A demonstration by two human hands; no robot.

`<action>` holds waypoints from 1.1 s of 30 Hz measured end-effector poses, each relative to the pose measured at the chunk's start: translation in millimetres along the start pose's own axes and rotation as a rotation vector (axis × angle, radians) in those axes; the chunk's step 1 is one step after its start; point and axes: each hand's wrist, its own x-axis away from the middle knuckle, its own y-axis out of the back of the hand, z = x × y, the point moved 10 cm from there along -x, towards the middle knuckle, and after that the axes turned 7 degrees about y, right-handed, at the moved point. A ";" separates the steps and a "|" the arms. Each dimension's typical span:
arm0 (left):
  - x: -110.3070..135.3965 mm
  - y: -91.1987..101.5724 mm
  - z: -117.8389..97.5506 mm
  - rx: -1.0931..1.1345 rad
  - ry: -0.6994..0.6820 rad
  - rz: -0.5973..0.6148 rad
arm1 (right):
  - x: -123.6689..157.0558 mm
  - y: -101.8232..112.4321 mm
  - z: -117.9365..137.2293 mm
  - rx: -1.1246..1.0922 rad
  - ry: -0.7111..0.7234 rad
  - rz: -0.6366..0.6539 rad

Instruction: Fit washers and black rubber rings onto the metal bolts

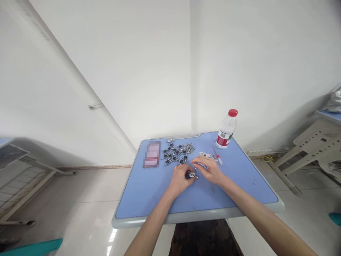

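Note:
My left hand [181, 179] is closed round a small metal fitting [192, 174] at the middle of the blue table. The fitting has a pale plate with a hole and a short rod sticking out to the right. Just above it, my right hand [209, 170] has thumb and forefinger pinched together. A thin shiny bit shows under those fingertips, too small to name. Beyond my left hand lies a group of similar metal fittings with round black parts [174, 154]. Several flat white-grey plates [205, 154] lie behind my right hand.
A screwdriver [218, 157] lies right of the plates. Behind it stands a bottle with a red cap [226, 131]. A flat phone-like thing, blurred out [152, 154], lies at the table's left. A white wall [160, 71] rises behind the blue table [213, 199].

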 end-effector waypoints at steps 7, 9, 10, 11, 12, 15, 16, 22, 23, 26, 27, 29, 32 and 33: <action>0.2 -0.4 -0.2 -0.003 0.009 0.006 | 0.3 -0.1 -0.4 0.002 -0.001 0.001; 0.4 -0.6 -0.2 -0.004 0.009 0.008 | 0.2 0.4 -1.3 0.017 -0.005 -0.003; 0.5 -0.8 0.0 -0.005 0.009 0.008 | 0.3 0.9 -2.2 0.025 -0.012 -0.007; 0.5 -1.1 0.2 -0.006 0.009 0.009 | 0.3 1.4 -3.4 0.032 -0.021 -0.010; 0.5 -1.3 0.5 -0.009 0.010 0.010 | 0.4 1.8 -4.6 0.036 -0.033 -0.012; 0.4 -1.6 0.7 -0.015 0.008 0.009 | 1.0 2.8 -9.0 0.036 -0.074 -0.020; 0.4 -1.5 0.6 -0.016 0.007 0.007 | 1.3 3.2 -10.8 0.033 -0.090 -0.024; 0.5 0.6 -0.9 -0.022 0.005 0.000 | 4.4 5.6 -20.5 0.030 -0.160 -0.057; 0.5 0.7 -1.2 -0.022 0.003 0.000 | 4.8 5.8 -21.6 0.031 -0.166 -0.060; 0.6 0.6 -1.1 -0.027 0.001 0.000 | 5.0 6.1 -22.4 0.038 -0.169 -0.063; 0.6 0.6 -1.1 -0.027 0.000 -0.001 | 4.7 5.9 -21.6 0.043 -0.163 -0.061; 0.7 0.7 -1.3 -0.025 -0.002 -0.005 | 3.9 4.9 -19.1 0.055 -0.142 -0.050; 0.8 0.1 -0.9 -0.022 0.003 0.002 | 2.6 1.3 -14.1 0.065 -0.097 -0.012; 0.9 -0.3 -0.4 -0.020 0.007 0.008 | 2.2 -0.1 -12.5 0.064 -0.082 0.003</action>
